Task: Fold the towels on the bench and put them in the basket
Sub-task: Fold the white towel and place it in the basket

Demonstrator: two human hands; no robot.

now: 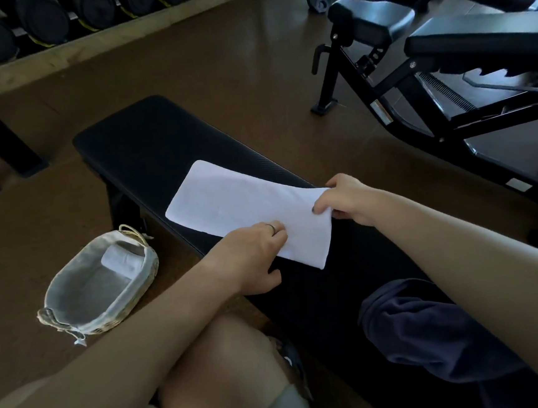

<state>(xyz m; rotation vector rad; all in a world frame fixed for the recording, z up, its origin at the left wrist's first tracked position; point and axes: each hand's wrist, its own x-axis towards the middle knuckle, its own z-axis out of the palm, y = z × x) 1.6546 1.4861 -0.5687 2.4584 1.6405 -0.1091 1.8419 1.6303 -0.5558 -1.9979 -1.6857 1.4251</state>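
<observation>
Both hands, left hand (259, 256) and right hand (345, 198), pinch smooth white rectangular towel (228, 204) on black padded bench (145, 143); cloth-lined wicker basket (57, 287) beside.

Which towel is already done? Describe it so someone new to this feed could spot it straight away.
Start at the long black padded bench, then look to the floor on its left, where an oval wicker basket with a pale cloth liner sits. The small white rolled towel lies inside at its far end. Unlike the flat white towel on the bench, no hand touches it.
</observation>
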